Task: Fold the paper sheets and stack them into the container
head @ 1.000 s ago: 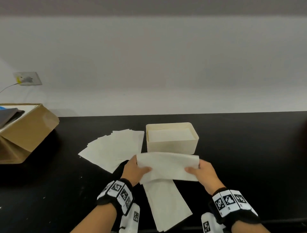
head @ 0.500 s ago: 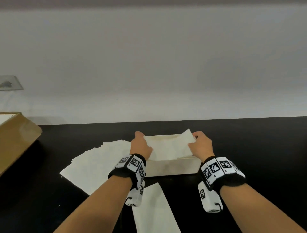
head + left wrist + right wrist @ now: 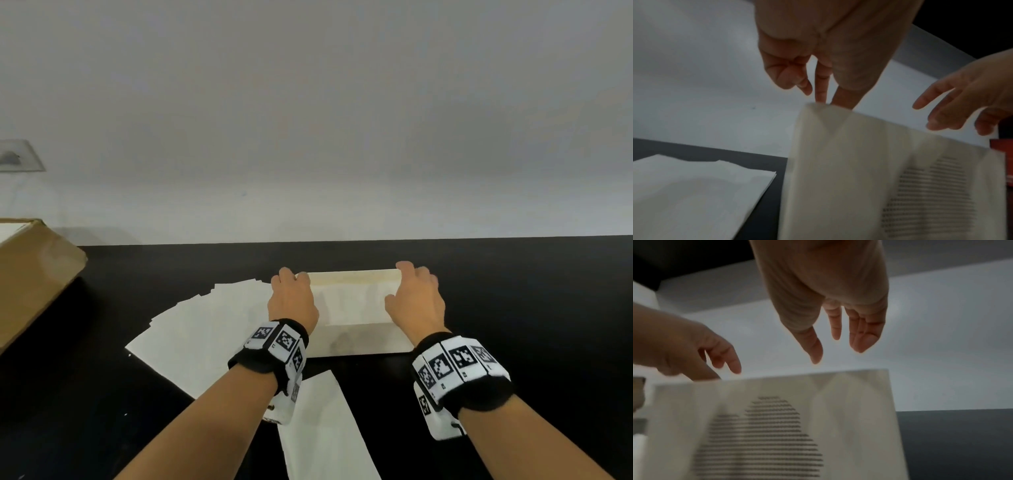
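Observation:
A cream container (image 3: 359, 341) stands mid-table on the black top. A folded paper sheet (image 3: 352, 301) lies inside it. My left hand (image 3: 291, 298) hangs over the container's left end with index and thumb pointing down at the rim. My right hand (image 3: 414, 298) hovers over the right end. In the left wrist view the left hand (image 3: 830, 97) has its small fingers loosely curled and holds nothing above the container wall (image 3: 849, 178). The right wrist view shows the right hand (image 3: 830, 345) with straight fingers, clear of the container rim (image 3: 818, 378).
Several flat sheets (image 3: 205, 325) lie fanned out left of the container. A folded strip of paper (image 3: 325, 428) lies near the front edge between my forearms. A cardboard box (image 3: 34, 274) stands at the far left. The white wall runs behind the table.
Both hands carried the folded sheet from in front of the container forward and down into it, then let go of it. My view moved closer to the container.

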`<state>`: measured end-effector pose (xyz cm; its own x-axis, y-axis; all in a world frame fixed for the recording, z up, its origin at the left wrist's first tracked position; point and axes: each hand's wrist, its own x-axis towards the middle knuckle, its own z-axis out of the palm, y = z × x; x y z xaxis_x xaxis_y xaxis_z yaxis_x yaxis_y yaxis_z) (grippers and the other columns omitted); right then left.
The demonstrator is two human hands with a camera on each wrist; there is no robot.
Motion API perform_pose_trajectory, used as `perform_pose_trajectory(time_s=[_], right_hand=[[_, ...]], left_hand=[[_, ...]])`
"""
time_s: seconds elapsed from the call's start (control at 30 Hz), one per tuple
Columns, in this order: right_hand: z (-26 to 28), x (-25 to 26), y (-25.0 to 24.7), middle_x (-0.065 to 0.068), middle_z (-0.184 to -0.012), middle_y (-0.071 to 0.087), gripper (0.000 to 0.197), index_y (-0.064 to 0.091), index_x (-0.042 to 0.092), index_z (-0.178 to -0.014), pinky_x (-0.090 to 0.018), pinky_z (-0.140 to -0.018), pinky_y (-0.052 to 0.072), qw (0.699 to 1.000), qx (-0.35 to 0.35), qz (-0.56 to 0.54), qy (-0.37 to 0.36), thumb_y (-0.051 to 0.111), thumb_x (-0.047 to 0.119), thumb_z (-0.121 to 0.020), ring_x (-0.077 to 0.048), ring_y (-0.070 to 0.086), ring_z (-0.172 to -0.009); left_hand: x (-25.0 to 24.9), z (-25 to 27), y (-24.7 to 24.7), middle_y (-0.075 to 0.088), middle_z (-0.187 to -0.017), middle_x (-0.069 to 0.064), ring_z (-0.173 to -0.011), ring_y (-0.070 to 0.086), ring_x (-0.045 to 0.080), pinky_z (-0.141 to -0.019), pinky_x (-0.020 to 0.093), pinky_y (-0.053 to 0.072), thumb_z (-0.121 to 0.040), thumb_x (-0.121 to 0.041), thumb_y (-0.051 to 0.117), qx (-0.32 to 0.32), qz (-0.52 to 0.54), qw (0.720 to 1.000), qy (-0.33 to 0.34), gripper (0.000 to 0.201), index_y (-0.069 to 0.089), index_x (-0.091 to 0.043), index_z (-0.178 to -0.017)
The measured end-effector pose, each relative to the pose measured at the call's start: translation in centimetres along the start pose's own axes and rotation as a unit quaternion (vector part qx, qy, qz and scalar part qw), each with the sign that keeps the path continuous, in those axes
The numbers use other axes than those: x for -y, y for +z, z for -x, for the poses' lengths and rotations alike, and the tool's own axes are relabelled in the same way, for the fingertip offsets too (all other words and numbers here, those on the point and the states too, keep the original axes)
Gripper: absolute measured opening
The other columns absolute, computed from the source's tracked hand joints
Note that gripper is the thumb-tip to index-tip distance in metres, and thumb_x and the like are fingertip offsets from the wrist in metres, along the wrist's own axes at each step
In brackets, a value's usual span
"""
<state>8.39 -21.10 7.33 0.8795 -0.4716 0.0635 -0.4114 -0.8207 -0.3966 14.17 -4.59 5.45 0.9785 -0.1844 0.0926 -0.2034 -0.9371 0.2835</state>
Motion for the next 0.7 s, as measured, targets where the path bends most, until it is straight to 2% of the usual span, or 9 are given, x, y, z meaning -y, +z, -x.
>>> perform_pose_trajectory(time_s=[0.07,0.17,0.23,0.3,0.4,0.5,0.6,0.7], right_hand=[[2.0,0.4,-0.5,-0.009,-0.129,0.044,0.055,0.036,0.020,-0.138,-0.031,-0.087,0.043,0.997,-0.005,-0.076,0.012,0.060,0.019,-0.088,-0.023,0.044,-0.118],[5.9,0.5,0.2,-0.006,-0.128,0.050,0.053,0.042,0.024,-0.134,-0.028,-0.083,0.043,0.981,0.059,-0.179,0.053,0.064,0.022,-0.085,-0.021,0.051,-0.110],[8.8,0.2,1.8,-0.005,-0.128,0.052,0.056,0.045,0.022,-0.133,-0.028,-0.087,0.044,0.977,0.120,-0.166,0.068,0.067,0.027,-0.082,-0.023,0.052,-0.116],[11.5,-0.3,3.6,-0.007,-0.132,0.050,0.061,0.043,0.020,-0.133,-0.031,-0.097,0.044,0.971,0.179,-0.132,0.084,0.070,0.030,-0.079,-0.025,0.047,-0.123],[15.0,-0.9,5.7,-0.008,-0.136,0.043,0.067,0.036,0.019,-0.138,-0.033,-0.102,0.042,0.958,0.240,-0.103,0.115,0.067,0.029,-0.080,-0.026,0.042,-0.127],[17.7,-1.0,6.6,-0.007,-0.134,0.040,0.067,0.034,0.019,-0.139,-0.034,-0.101,0.042,0.957,0.237,-0.113,0.127,0.067,0.031,-0.081,-0.025,0.042,-0.125],[19.4,-0.5,7.3,-0.006,-0.130,0.045,0.069,0.036,0.017,-0.134,-0.034,-0.098,0.045,0.952,0.238,-0.121,0.151,0.072,0.029,-0.076,-0.024,0.049,-0.120],[20.4,-0.2,7.5,-0.002,-0.115,0.056,0.046,0.048,0.014,-0.116,-0.031,-0.088,0.050,0.943,0.246,-0.154,0.163,0.070,0.023,-0.076,-0.019,0.057,-0.105]], left_hand=[[0.9,1.2,-0.5,0.036,-0.131,0.008,-0.122,0.040,0.024,-0.087,0.029,0.046,-0.090,-0.017,0.054,0.005,0.068,0.997,-0.036,0.038,0.046,-0.015,-0.127],[2.0,4.1,-1.0,0.039,-0.129,0.008,-0.117,0.048,0.026,-0.094,0.032,0.044,-0.088,-0.023,0.058,0.022,0.175,0.980,-0.088,0.036,0.051,-0.015,-0.122],[2.7,6.7,-0.7,0.041,-0.127,0.009,-0.112,0.053,0.026,-0.094,0.029,0.044,-0.086,-0.024,0.061,0.042,0.209,0.971,-0.108,0.036,0.052,-0.014,-0.120],[3.5,9.3,0.3,0.044,-0.125,0.010,-0.110,0.055,0.025,-0.095,0.028,0.045,-0.085,-0.028,0.064,0.080,0.217,0.964,-0.129,0.041,0.052,-0.014,-0.121],[4.6,13.0,2.1,0.043,-0.128,0.011,-0.116,0.052,0.026,-0.099,0.033,0.046,-0.083,-0.032,0.065,0.149,0.211,0.951,-0.168,0.052,0.047,-0.013,-0.127],[5.4,16.0,3.3,0.040,-0.131,0.013,-0.118,0.049,0.030,-0.100,0.036,0.045,-0.082,-0.031,0.063,0.189,0.203,0.938,-0.207,0.054,0.042,-0.010,-0.126],[5.7,18.1,4.0,0.040,-0.131,0.015,-0.117,0.050,0.030,-0.098,0.035,0.047,-0.083,-0.026,0.061,0.199,0.200,0.931,-0.233,0.051,0.039,-0.007,-0.125],[5.7,19.4,4.5,0.048,-0.127,0.015,-0.110,0.055,0.027,-0.093,0.032,0.051,-0.084,-0.018,0.060,0.188,0.228,0.921,-0.254,0.045,0.039,-0.004,-0.121]])
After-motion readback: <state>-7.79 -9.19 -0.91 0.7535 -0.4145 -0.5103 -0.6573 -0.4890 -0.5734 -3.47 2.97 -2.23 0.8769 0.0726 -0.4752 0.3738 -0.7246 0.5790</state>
